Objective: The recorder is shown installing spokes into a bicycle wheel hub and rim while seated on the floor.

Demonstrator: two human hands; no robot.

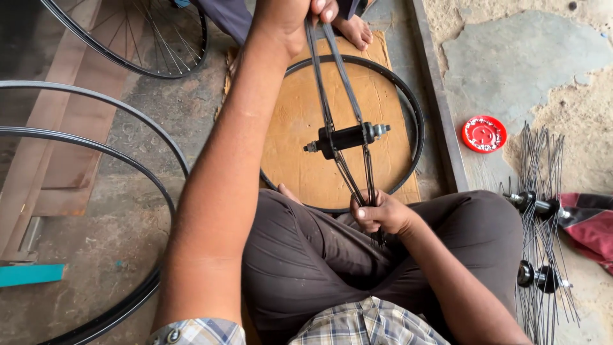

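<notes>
A black wheel hub (345, 138) hangs over a black bicycle rim (415, 115) that lies on a sheet of cardboard (300, 121). Thin black spokes (332, 83) run from the hub in two bundles. My left hand (294, 19), arm stretched far forward, grips the far bundle at the top edge of the view. My right hand (383, 214), just above my knee, grips the near bundle. I sit cross-legged in dark trousers.
A red lid (484, 134) lies on the concrete at right. Two more hubs with spokes (539, 217) lie by a red cloth (590, 223). Several loose rims (89, 121) lie at left. Another person's bare foot (353, 29) rests on the cardboard's far end.
</notes>
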